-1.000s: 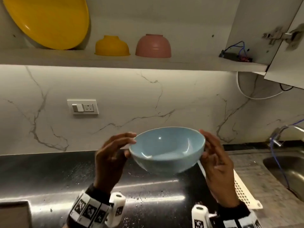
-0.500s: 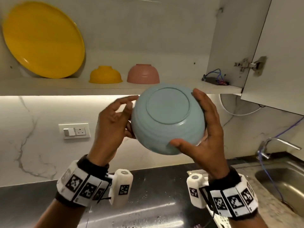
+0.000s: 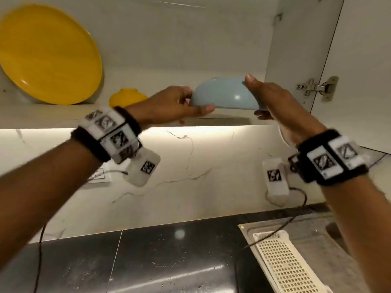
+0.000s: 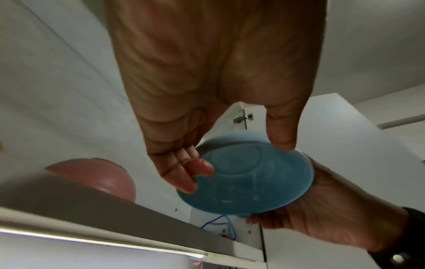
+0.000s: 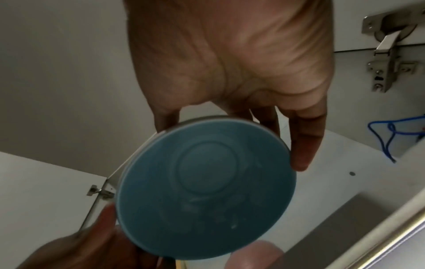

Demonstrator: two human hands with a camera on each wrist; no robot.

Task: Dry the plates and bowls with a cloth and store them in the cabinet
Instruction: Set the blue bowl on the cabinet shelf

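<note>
Shelf (image 3: 63,115) is the landmark here. At its right end there's bare board, and the upside-down blue bowl (image 3: 224,96) hangs just above it, gripped at its rim by the left hand (image 3: 169,104) and right hand (image 3: 273,102). Just left of that gap, the pink bowl (image 4: 96,178) blocks the way, with the yellow bowl (image 3: 127,97) beyond it and the yellow plate (image 3: 48,53) leaning further left. Right of the gap, the cabinet side wall (image 3: 296,49) and open door (image 3: 364,66) hem things in; loose blue wires (image 5: 391,131) sit in that corner.

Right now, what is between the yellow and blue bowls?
Head view: the left hand gripping the blue bowl. Left wrist view: a pink bowl too.
</note>
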